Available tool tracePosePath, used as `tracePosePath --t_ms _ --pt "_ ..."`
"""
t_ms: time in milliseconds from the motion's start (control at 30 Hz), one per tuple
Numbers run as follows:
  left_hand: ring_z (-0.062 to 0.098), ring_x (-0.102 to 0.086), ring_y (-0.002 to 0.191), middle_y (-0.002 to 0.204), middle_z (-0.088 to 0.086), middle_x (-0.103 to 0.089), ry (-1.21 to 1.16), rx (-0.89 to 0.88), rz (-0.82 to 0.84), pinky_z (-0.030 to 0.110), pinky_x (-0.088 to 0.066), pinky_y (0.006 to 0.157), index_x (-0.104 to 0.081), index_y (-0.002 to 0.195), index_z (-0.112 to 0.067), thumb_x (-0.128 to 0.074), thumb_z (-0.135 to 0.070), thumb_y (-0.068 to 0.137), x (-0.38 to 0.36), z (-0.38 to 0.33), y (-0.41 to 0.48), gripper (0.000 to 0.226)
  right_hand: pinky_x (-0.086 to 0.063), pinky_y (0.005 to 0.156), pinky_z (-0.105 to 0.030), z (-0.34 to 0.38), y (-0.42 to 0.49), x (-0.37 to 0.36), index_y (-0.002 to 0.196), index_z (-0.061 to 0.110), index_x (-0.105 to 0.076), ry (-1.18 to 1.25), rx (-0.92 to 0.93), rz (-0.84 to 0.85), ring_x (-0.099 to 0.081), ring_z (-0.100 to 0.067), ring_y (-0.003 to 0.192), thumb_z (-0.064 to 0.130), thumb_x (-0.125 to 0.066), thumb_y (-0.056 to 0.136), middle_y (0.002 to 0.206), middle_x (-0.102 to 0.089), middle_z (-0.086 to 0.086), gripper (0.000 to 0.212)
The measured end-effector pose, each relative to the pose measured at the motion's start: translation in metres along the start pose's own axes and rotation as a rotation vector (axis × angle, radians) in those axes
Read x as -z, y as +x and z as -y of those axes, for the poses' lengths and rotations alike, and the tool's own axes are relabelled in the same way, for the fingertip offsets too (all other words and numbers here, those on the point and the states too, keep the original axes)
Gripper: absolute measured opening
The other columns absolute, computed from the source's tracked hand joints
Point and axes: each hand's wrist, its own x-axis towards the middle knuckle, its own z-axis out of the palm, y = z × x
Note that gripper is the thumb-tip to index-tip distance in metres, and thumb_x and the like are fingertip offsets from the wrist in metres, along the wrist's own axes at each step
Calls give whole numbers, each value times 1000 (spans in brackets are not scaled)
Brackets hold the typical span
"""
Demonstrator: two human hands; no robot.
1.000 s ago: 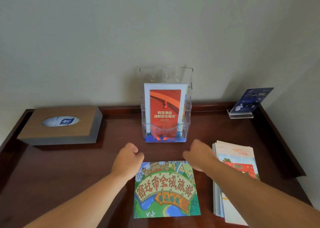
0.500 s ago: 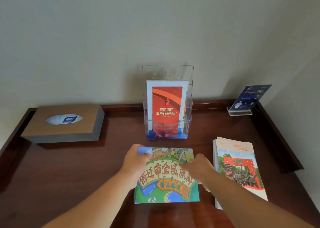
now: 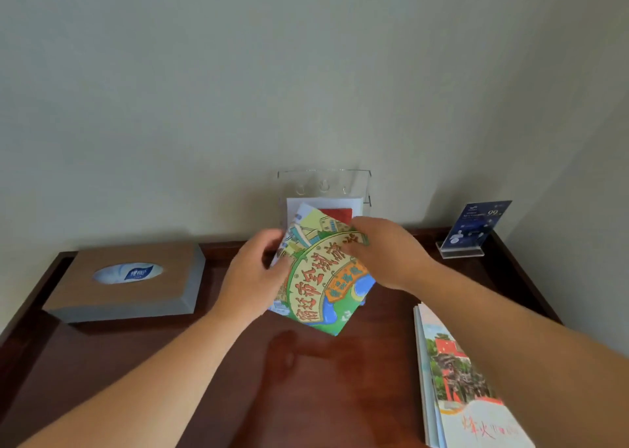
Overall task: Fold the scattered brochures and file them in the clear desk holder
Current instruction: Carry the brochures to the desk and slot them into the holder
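Stack (image 3: pixel 452 376): we see one pile of brochures on the desk (image 3: pixel 170 362), nearest us.
Map brochure (image 3: pixel 323 277): one, bright cartoon colours, tilted, off the desk.
Left hand (image 3: pixel 253 277): grips its left edge.
Right hand (image 3: pixel 384 253): pinches its top corner.
Holder (image 3: pixel 323 182): one, clear, behind, with one red brochure (image 3: pixel 337 214).
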Motion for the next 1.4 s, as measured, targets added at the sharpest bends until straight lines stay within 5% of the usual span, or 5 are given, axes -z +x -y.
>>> tracePosePath --t_ms 300,400,667,967,1400 --pt "19 -74 86 98 0 -76 -669 212 -83 33 -57 63 -63 104 -19 -48 -5 98 0 -35 45 21 -53 62 -29 -12 25 19 107 27 -55 417 -116 -349 -63 -8 81 26 -66 90 95 -65 6 20" --pt "18 -74 87 98 -2 -76 -666 221 -83 34 -55 65 -63 105 -19 -47 -7 99 -6 -37 53 21 -59 73 -43 -21 31 13 95 22 -60 442 -154 -353 -68 -21 85 19 -60 93 91 -67 3 3" --pt "18 -73 88 101 -1 -75 -636 210 -75 37 -57 71 -62 107 -18 -46 -10 100 -16 -41 66 19 -52 59 -28 -26 47 12 100 24 -58 447 -153 -399 -66 -12 82 23 -60 95 92 -64 6 6" --pt "15 -66 86 99 1 -68 69 33 -216 38 -55 66 -60 101 -16 -59 -22 94 -18 -21 75 9 -52 56 -26 -41 51 -6 94 21 -60 352 -187 -357 -65 -9 74 24 -57 96 93 -69 2 5" --pt "18 -63 75 88 -5 -64 288 130 -168 30 -46 54 -47 94 -19 -58 -24 94 -35 12 70 11 -38 47 -25 -58 59 -36 87 18 -49 96 -310 -252 -55 -13 64 22 -56 95 77 -59 0 11"
